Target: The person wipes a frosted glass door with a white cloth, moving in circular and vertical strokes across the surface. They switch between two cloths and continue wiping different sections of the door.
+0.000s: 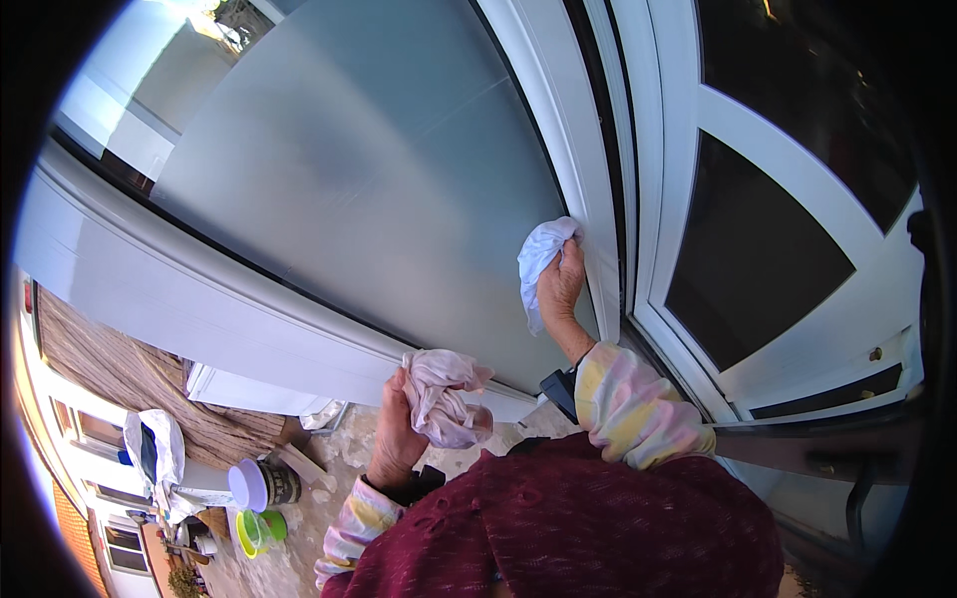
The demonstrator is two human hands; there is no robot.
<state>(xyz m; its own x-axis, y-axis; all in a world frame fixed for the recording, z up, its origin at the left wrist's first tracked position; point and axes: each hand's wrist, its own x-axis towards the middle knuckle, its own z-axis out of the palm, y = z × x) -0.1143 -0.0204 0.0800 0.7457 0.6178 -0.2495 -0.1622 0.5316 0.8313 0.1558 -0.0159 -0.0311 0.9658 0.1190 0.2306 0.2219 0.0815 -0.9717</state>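
Observation:
My right hand (562,288) grips a bunched white cloth (540,258) at the right edge of a frosted glass pane (359,179). That cloth lies against the glass beside the white upright frame (557,112). Lower down, my left hand (400,430) holds a crumpled pale pink cloth (448,400) in front of the pane's lower white rail (224,276). Whether the pink cloth touches the rail I cannot tell. Some fingers of both hands are hidden by the cloths.
To the right stands a white-framed door with dark panels (755,254). On the concrete floor (321,538) at lower left are a green basin (277,525), a dark bucket with a lilac basin (247,484) at its mouth, and a white bag (168,441). A brown striped cover (142,366) lies behind.

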